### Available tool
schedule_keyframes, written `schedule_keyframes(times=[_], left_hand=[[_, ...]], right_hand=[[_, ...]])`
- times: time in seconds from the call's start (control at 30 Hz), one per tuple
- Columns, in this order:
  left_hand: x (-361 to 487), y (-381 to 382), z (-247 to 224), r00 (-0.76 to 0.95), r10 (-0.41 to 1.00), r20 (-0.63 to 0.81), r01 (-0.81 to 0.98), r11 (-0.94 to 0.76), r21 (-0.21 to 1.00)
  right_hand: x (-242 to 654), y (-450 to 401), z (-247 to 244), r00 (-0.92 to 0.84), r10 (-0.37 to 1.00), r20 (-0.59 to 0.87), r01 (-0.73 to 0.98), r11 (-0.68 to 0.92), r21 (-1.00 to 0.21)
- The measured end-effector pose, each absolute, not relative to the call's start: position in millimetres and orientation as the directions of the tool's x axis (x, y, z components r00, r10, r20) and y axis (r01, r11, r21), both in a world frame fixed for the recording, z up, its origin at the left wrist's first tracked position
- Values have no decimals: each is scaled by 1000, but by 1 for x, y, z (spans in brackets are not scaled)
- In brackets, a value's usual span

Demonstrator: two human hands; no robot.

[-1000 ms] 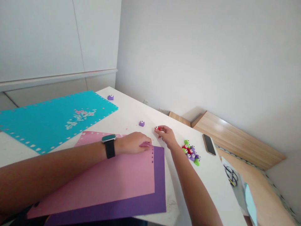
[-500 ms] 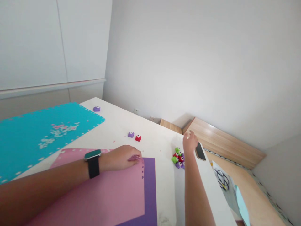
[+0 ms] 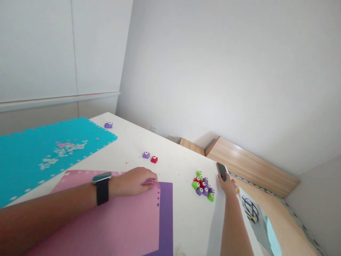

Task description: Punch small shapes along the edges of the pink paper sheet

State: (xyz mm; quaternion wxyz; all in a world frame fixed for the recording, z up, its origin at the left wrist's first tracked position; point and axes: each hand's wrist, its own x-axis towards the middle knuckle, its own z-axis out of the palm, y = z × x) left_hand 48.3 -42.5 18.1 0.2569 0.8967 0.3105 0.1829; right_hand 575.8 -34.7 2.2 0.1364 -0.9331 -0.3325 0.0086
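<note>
My left hand (image 3: pixel 137 181), with a black smartwatch (image 3: pixel 102 186) on its wrist, is closed on the far right corner of a pink paper sheet (image 3: pixel 119 220). The corner is bent up between thumb and fingers. Small punched holes run down the sheet's right edge, and a purple sheet (image 3: pixel 166 217) lies beneath it. At the table's right edge, my right hand (image 3: pixel 227 184) grips a dark phone (image 3: pixel 221 170), thumb on its face and fingers round the side. Left of that hand sits a cluster of small paper punches (image 3: pixel 202 184) in green, red and purple.
A blue sheet (image 3: pixel 26 153) with a punched border and loose white and pink cut-outs (image 3: pixel 64 148) covers the left of the white table (image 3: pixel 186 220). Single punches, purple (image 3: pixel 146 155) and red (image 3: pixel 154 159), stand mid-table. Another purple punch (image 3: pixel 108 125) is farther back. Cables (image 3: pixel 250 209) lie beyond the right edge.
My right hand has come down from above the table's right edge onto the phone and closed on it. The phone has shifted slightly. My left hand keeps its hold on the pink sheet.
</note>
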Motion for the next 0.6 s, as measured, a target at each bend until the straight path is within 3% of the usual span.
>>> schedule_keyframes(times=[0.33, 0.6], left_hand=[[49, -44, 20, 741, 650, 170, 461, -675, 576], [48, -44, 20, 738, 652, 174, 459, -673, 580]], right_hand=[[588, -37, 8, 781, 617, 99, 606, -711, -356], [546, -54, 44, 660, 705, 258, 742, -559, -371]])
